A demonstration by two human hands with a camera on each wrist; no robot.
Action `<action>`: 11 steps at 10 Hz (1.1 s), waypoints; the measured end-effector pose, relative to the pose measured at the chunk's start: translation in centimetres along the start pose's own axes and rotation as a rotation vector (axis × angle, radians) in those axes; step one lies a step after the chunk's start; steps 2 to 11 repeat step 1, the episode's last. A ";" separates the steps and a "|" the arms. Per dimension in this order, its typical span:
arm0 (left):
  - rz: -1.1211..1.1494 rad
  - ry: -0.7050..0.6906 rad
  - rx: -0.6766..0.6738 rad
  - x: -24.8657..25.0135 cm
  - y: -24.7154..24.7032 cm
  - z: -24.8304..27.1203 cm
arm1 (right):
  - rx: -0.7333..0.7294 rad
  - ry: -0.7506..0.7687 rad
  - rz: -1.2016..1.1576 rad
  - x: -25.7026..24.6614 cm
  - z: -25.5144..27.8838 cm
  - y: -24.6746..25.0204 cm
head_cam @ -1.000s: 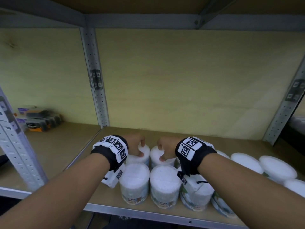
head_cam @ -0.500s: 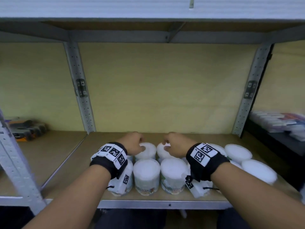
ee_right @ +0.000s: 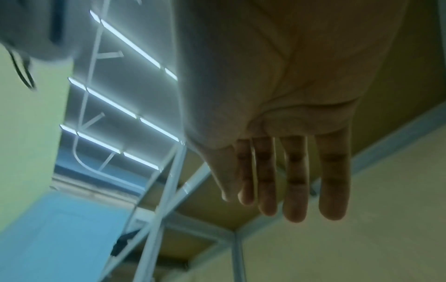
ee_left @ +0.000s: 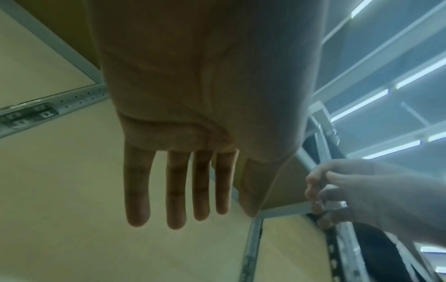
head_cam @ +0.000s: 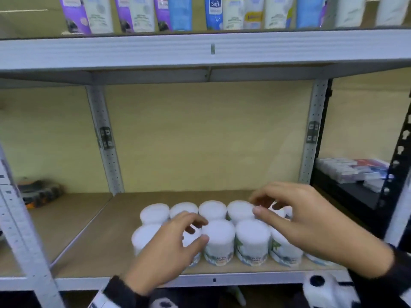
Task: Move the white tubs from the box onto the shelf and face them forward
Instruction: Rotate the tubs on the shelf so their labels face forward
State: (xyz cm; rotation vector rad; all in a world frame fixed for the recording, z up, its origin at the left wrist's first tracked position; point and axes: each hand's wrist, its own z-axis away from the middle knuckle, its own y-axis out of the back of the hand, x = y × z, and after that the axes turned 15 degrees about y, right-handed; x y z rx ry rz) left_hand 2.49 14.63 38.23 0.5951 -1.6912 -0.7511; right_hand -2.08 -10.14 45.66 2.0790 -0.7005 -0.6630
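Now both hands have lifted off the round white plastic tubs (head_cam: 219, 238) ranked along the wooden shelf's (head_cam: 93, 238) front edge; left hand (head_cam: 165, 250) and right hand (head_cam: 311, 221) hover slack-fingered, holding nothing — that pair looks placed.

I am looking at a grey metal rack (head_cam: 200, 54) with pale wooden back panels (head_cam: 206, 134) and perforated uprights (head_cam: 104, 138). Tubes (head_cam: 178, 12) are standing on the level above. A black rack (head_cam: 398, 156) is standing further right, and ceiling strip lights (ee_right: 113, 104) are glowing overhead.
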 end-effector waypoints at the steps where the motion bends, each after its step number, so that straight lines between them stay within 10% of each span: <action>1: 0.184 0.113 -0.170 -1.0 -1.3 3.9 | 0.183 0.086 -0.011 -3.8 1.9 5.3; 11: 0.184 0.113 -0.170 -1.0 -1.3 3.9 | 0.183 0.086 -0.011 -3.8 1.9 5.3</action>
